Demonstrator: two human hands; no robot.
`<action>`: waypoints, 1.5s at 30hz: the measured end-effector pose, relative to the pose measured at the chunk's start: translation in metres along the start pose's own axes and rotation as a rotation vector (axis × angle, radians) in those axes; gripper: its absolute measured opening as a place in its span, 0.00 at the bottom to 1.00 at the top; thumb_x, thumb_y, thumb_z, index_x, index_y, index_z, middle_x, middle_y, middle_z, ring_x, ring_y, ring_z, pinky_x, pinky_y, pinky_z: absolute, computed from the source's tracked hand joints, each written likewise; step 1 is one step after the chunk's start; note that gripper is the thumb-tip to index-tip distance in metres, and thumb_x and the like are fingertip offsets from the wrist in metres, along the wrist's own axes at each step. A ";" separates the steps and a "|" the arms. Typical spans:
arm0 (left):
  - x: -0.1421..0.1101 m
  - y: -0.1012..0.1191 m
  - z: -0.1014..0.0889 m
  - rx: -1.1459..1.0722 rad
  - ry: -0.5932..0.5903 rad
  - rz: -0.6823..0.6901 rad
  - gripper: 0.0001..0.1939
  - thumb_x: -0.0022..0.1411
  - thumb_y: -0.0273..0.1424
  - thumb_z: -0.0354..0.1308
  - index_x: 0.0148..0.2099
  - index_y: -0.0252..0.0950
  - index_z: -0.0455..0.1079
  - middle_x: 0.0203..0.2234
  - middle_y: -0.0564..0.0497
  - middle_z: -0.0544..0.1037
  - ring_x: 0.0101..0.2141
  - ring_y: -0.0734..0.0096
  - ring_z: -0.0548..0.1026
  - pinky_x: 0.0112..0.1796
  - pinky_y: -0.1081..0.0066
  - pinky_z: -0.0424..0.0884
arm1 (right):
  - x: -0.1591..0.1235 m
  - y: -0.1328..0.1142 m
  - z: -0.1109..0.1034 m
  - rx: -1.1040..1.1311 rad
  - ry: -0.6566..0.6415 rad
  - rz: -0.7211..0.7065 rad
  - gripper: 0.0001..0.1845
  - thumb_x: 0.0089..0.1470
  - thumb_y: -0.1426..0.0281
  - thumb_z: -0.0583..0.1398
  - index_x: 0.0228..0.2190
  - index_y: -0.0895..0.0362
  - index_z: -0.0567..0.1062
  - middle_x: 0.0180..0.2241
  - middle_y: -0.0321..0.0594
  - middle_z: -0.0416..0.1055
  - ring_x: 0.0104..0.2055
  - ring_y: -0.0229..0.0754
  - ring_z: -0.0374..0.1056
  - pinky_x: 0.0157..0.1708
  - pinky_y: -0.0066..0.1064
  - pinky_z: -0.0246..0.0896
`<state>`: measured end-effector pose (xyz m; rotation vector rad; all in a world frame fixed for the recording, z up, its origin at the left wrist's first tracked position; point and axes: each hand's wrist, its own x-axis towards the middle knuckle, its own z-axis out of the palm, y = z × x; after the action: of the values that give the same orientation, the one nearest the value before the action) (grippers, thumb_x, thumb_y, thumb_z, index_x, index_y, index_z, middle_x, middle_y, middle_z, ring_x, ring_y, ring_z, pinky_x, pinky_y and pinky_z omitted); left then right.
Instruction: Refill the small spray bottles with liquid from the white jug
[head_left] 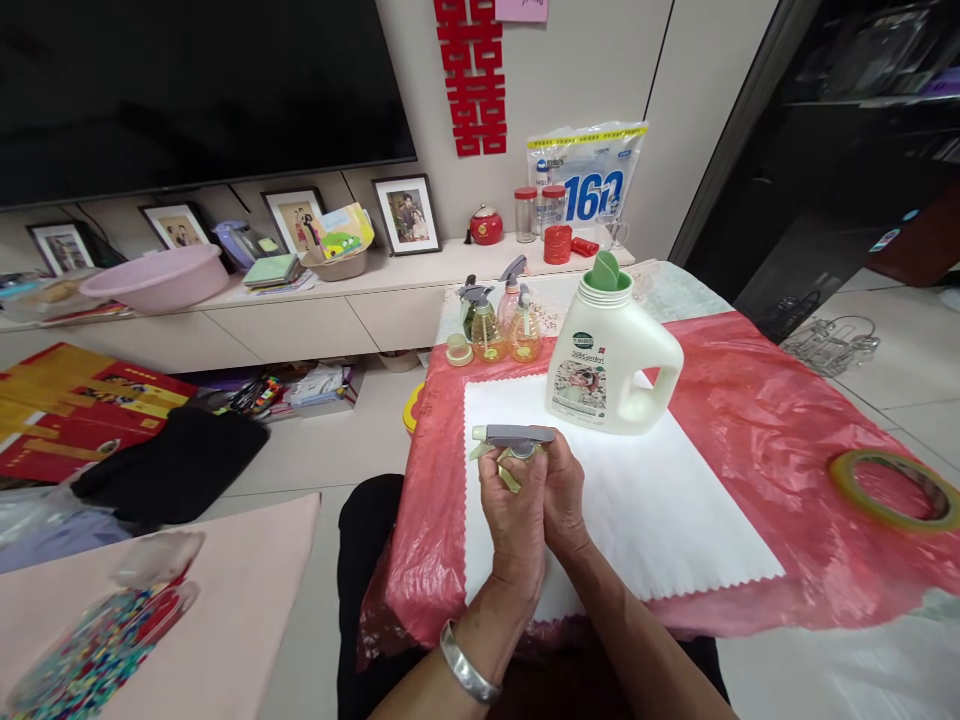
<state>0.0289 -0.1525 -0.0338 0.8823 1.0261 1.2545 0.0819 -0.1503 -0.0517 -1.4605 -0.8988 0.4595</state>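
Observation:
Both of my hands are closed round a small spray bottle [517, 437] with a grey trigger head and a pale yellow-green nozzle and body. My left hand [513, 525] wraps it from the left, and my right hand [565, 490] grips it from the right; the fingers hide most of the body. The bottle is held above a white cloth [622, 510] with zigzag edges. Just beyond it, a white detergent jug [600, 350] stands upright with a green cup [604, 270] in its open mouth. Several more spray bottles [487, 335] stand at the table's far left.
Red plastic film [757, 400] covers the table under the cloth. A clear plastic cap [459, 349] sits near the far bottles. A roll of yellowish tape [862, 510] lies at the right. Behind runs a low cabinet [315, 320] with picture frames and jars.

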 end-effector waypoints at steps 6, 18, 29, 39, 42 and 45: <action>0.005 0.004 -0.003 -0.034 0.000 -0.019 0.25 0.52 0.39 0.72 0.48 0.37 0.69 0.37 0.51 0.80 0.37 0.67 0.80 0.42 0.68 0.74 | 0.000 0.007 0.001 0.023 -0.020 -0.032 0.15 0.46 0.66 0.66 0.38 0.53 0.70 0.32 0.34 0.73 0.31 0.40 0.67 0.32 0.32 0.64; 0.024 -0.012 -0.024 0.099 -0.048 0.075 0.20 0.52 0.36 0.72 0.46 0.37 0.74 0.42 0.49 0.80 0.46 0.63 0.78 0.51 0.64 0.71 | 0.003 0.008 -0.023 0.302 -0.301 -0.072 0.18 0.61 0.62 0.55 0.50 0.52 0.75 0.50 0.44 0.70 0.52 0.50 0.67 0.53 0.43 0.67; 0.031 -0.010 -0.029 0.130 -0.137 0.171 0.15 0.55 0.38 0.69 0.45 0.38 0.78 0.46 0.47 0.78 0.50 0.60 0.74 0.55 0.62 0.68 | 0.008 0.016 -0.020 0.323 -0.255 -0.101 0.16 0.62 0.58 0.59 0.47 0.49 0.79 0.46 0.41 0.71 0.50 0.46 0.68 0.53 0.41 0.65; 0.029 -0.008 -0.030 -0.025 -0.179 0.123 0.19 0.56 0.40 0.70 0.48 0.41 0.74 0.45 0.50 0.79 0.47 0.64 0.76 0.51 0.65 0.71 | 0.006 0.013 -0.017 0.343 -0.229 -0.106 0.13 0.61 0.63 0.61 0.47 0.48 0.77 0.48 0.40 0.73 0.52 0.46 0.69 0.55 0.43 0.63; 0.030 -0.009 -0.031 0.014 -0.194 0.147 0.17 0.57 0.41 0.69 0.45 0.40 0.75 0.42 0.50 0.79 0.46 0.65 0.76 0.51 0.65 0.70 | 0.005 0.013 -0.017 0.337 -0.222 -0.108 0.12 0.61 0.62 0.61 0.46 0.49 0.77 0.46 0.40 0.73 0.51 0.46 0.69 0.55 0.42 0.64; 0.032 -0.011 -0.034 0.070 -0.198 0.199 0.17 0.59 0.43 0.67 0.46 0.39 0.75 0.46 0.48 0.78 0.51 0.61 0.74 0.56 0.62 0.67 | 0.005 0.012 -0.016 0.318 -0.225 -0.128 0.14 0.61 0.62 0.61 0.48 0.48 0.76 0.47 0.40 0.72 0.52 0.46 0.68 0.55 0.42 0.63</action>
<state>0.0005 -0.1225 -0.0584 1.1618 0.8444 1.2722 0.1002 -0.1557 -0.0600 -1.0694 -1.0387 0.6486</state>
